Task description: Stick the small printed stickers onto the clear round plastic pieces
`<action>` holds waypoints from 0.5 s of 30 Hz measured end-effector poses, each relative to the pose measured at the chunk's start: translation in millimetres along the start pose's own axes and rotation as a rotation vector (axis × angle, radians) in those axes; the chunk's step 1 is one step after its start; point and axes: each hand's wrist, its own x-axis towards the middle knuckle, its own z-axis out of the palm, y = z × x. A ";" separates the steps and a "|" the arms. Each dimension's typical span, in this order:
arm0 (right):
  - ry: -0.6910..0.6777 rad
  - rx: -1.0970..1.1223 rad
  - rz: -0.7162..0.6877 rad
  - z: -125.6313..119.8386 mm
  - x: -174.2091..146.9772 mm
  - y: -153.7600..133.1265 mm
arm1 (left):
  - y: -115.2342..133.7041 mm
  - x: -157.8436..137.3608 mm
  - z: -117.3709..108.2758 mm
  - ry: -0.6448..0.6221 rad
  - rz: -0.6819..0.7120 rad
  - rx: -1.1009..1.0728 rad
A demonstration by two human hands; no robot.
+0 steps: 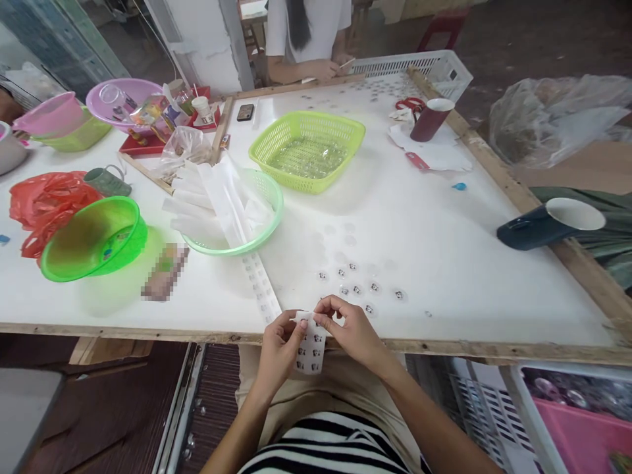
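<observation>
My left hand [280,347] is closed on a white sticker sheet [310,359] printed with rows of small black-and-white figures, its thumb flat on the front. At the sheet's top right corner, my right hand [353,329] pinches with thumb and forefinger; whether a single sticker is lifted there is too small to tell. The sheet hangs at the table's front edge, above my lap. Just beyond my right hand lie several clear round pieces with dark figures [374,288]. Left of my hands, a longer sticker strip [259,286] runs from under a mint-green basket [234,249].
White rolled paper [222,204] fills the mint basket. Behind it sits a yellow-green basket [306,181] of clear pieces. A bright green basket [93,257] stands left, a dark blue mug [523,227] right. Across the wood-edged table [444,276] sits a person in white [311,33].
</observation>
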 end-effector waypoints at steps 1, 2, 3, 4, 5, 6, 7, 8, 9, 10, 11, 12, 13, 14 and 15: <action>-0.014 -0.011 -0.010 -0.1 -1.5 -1.4 | 1.6 -1.2 0.8 0.005 -0.001 -0.018; -0.025 -0.025 -0.019 0.3 -3.2 -2.6 | 2.7 -2.1 1.7 0.020 -0.003 -0.028; -0.034 -0.040 -0.026 1.2 -4.8 -3.5 | 3.2 -2.8 2.6 0.045 -0.003 -0.031; -0.040 -0.053 -0.030 2.2 -6.3 -4.0 | 3.2 -3.3 3.5 0.072 -0.004 -0.027; -0.045 -0.060 -0.032 3.3 -7.6 -4.0 | 2.8 -3.6 4.3 0.100 -0.005 -0.016; -0.050 -0.064 -0.034 4.3 -8.7 -3.5 | 2.1 -3.8 4.9 0.124 -0.002 -0.001; -0.054 -0.067 -0.033 5.0 -9.7 -2.7 | 1.3 -3.9 5.2 0.144 0.005 0.015; -0.050 -0.070 -0.029 5.4 -10.6 -1.7 | 0.4 -3.8 5.4 0.161 0.011 0.029; -0.034 -0.070 -0.026 5.4 -11.4 -0.8 | -0.3 -3.6 5.3 0.172 0.016 0.041; -0.002 -0.069 -0.027 5.1 -12.3 0.0 | -0.9 -3.4 5.0 0.180 0.018 0.051; 0.033 -0.072 -0.034 4.5 -13.1 0.5 | -1.3 -3.1 4.6 0.187 0.019 0.058; 0.061 -0.084 -0.050 3.6 -13.8 0.7 | -1.5 -2.8 4.1 0.192 0.021 0.065; 0.080 -0.102 -0.074 2.7 -14.3 0.5 | -1.6 -2.7 3.7 0.198 0.023 0.072; 0.092 -0.124 -0.100 1.7 -14.6 0.1 | -1.6 -2.6 3.3 0.202 0.026 0.078; 0.099 -0.142 -0.121 1.0 -14.6 -0.3 | -1.7 -2.7 3.1 0.205 0.030 0.084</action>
